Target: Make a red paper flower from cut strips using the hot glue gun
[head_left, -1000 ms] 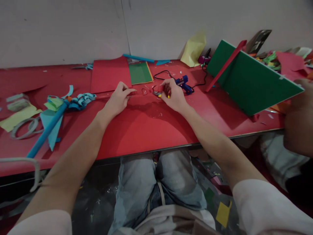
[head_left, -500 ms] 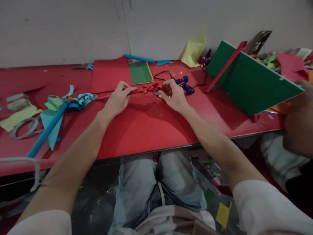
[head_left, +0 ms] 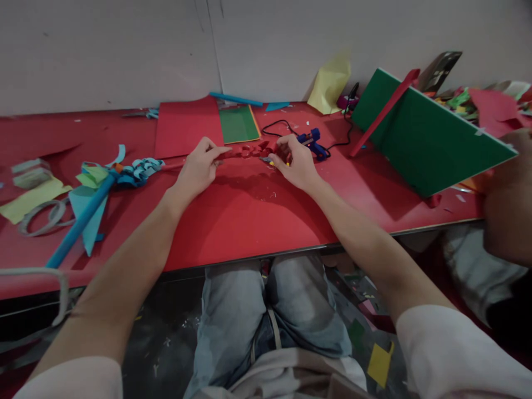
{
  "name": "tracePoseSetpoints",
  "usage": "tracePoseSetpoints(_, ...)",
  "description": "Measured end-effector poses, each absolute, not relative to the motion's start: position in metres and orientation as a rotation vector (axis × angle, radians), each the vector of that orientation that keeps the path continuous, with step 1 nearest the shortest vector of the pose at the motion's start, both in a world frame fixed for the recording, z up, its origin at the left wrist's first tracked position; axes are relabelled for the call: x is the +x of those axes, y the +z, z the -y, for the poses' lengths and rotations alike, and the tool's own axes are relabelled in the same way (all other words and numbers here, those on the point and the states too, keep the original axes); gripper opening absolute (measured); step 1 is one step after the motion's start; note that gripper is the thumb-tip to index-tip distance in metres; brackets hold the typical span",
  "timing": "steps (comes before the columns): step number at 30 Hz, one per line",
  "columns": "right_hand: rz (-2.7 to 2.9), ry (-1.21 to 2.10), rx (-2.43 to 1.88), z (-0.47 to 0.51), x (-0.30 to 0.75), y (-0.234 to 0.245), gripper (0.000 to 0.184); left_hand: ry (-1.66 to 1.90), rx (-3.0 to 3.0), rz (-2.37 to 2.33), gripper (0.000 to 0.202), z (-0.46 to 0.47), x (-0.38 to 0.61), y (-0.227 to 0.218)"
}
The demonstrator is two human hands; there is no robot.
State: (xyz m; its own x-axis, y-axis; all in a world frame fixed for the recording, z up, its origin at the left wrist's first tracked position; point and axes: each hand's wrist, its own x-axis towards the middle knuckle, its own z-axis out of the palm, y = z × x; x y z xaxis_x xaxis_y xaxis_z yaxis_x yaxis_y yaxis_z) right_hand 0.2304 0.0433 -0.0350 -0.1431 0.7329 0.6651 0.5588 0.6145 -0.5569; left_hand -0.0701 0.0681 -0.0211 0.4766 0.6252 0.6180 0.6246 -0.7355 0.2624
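Note:
A curled red paper chain (head_left: 248, 151) stretches between my two hands, just above the red table. My left hand (head_left: 200, 165) pinches its left end between thumb and fingers. At the other end, my right hand (head_left: 298, 162) has its fingers bent around the chain, partly hiding it. Below the right fingertips lies a small tool with yellow handles (head_left: 273, 162), mostly covered by the hand. A blue glue gun (head_left: 315, 145) rests just beyond the right hand, its black cord looping behind.
Red sheets (head_left: 189, 126) and a green sheet (head_left: 239, 124) lie at the back. A blue paper chain (head_left: 140, 170), a blue paper tube (head_left: 85, 219) and tape rolls (head_left: 39, 219) are left. To the right, another person's hand (head_left: 509, 194) is beside a tilted green board (head_left: 432, 133).
My left hand has drawn very slightly to the left, still pinching the red chain. My right hand looks unmoved. The other person's hand at right has shifted a little.

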Motion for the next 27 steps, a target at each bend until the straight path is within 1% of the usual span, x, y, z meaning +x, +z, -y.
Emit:
tracePoseSetpoints(3,1.814,0.208,-1.031,-0.043,0.230,-0.036,0.025,1.121,2.689,-1.185,0.032,-0.069,-0.071,-0.021)
tracePoseSetpoints(8,1.815,0.255,-1.033,-0.043,0.231,-0.035,0.037,1.027,2.742,-1.250,0.030,-0.073,-0.076,-0.023)
tracePoseSetpoints(13,1.834,0.306,-0.999,-0.042,0.231,-0.033,0.027,1.026,2.741,-1.302,0.027,-0.075,-0.078,-0.023)
tracePoseSetpoints(16,1.870,0.418,-0.906,-0.043,0.231,-0.031,0.026,1.017,2.738,-1.362,0.029,-0.074,-0.079,-0.022)
tracePoseSetpoints(18,1.877,0.507,-0.838,-0.043,0.230,-0.030,0.031,0.992,2.746,-1.401,0.031,-0.073,-0.078,-0.020)
tracePoseSetpoints(23,1.880,0.703,-0.783,-0.044,0.230,-0.027,0.049,0.914,2.768,-1.457,0.033,-0.069,-0.076,-0.016)
tracePoseSetpoints(27,1.891,0.766,-0.778,-0.043,0.229,-0.026,0.053,0.877,2.767,-1.491,0.034,-0.065,-0.074,-0.013)
